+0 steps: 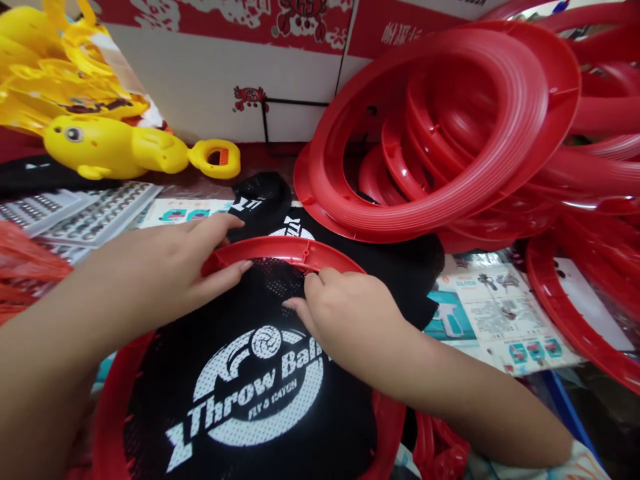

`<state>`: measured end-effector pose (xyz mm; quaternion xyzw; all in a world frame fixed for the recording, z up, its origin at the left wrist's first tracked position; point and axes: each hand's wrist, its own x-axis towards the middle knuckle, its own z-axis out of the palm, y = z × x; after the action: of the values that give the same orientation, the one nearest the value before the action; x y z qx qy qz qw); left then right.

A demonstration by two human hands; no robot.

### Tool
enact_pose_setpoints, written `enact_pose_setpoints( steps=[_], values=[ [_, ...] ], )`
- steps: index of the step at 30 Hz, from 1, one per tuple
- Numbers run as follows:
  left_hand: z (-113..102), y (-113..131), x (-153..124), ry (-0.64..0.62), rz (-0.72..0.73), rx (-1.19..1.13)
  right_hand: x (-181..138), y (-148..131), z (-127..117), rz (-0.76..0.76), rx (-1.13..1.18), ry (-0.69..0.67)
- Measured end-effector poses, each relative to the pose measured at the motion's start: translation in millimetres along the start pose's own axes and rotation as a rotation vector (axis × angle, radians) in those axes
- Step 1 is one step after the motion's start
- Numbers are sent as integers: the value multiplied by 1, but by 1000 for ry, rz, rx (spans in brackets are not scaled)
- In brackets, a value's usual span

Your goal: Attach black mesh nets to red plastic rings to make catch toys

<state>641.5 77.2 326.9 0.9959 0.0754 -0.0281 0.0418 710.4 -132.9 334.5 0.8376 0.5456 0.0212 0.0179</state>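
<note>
A red plastic ring (250,251) lies close in front of me, with a black mesh cloth (165,373) spread across it. The cloth bears a white "Throw Ball" print. At the ring's far edge, my left hand (200,263) rests with thumb and fingers apart around the rim. My right hand (345,313) is closed on the cloth's far edge, pinching it against the inner side of the rim. Small pegs show along the ring's inner wall, and the cloth's far edge is bunched between my hands.
Several red rings (430,193) are heaped at the right. More black printed cloths (395,263) lie behind the ring. At left are a yellow duck-like toy (115,147) and white trays (100,213) of small round parts. Printed cardboard (500,313) covers the table; a white-and-red carton (215,73) stands behind.
</note>
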Motion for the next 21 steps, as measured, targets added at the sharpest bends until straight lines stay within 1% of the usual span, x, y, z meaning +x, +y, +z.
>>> enact_pose_setpoints(
  steps=[3, 4, 5, 8, 12, 14, 17, 19, 21],
  values=[
    [13, 4, 6, 144, 267, -189, 0, 0, 6, 10, 31, 11],
    [18, 5, 7, 166, 332, -253, 1, 2, 7, 11, 67, 23],
    [23, 6, 8, 178, 366, -304, 2, 3, 7, 10, 112, 43],
    [31, 10, 8, 191, 369, -391, 5, 9, 4, 39, 283, 93],
    [29, 14, 11, 169, 309, -504, 9, 15, 0, 122, 551, 83],
    [26, 15, 13, 151, 274, -548, 10, 18, 1, 75, 617, 140],
    [22, 15, 14, 154, 235, -565, 11, 23, 6, -72, 554, 210],
    [20, 14, 14, 165, 215, -558, 13, 27, 12, -150, 439, 227],
    [19, 14, 15, 172, 207, -546, 15, 29, 17, -194, 303, 248]
  ],
)
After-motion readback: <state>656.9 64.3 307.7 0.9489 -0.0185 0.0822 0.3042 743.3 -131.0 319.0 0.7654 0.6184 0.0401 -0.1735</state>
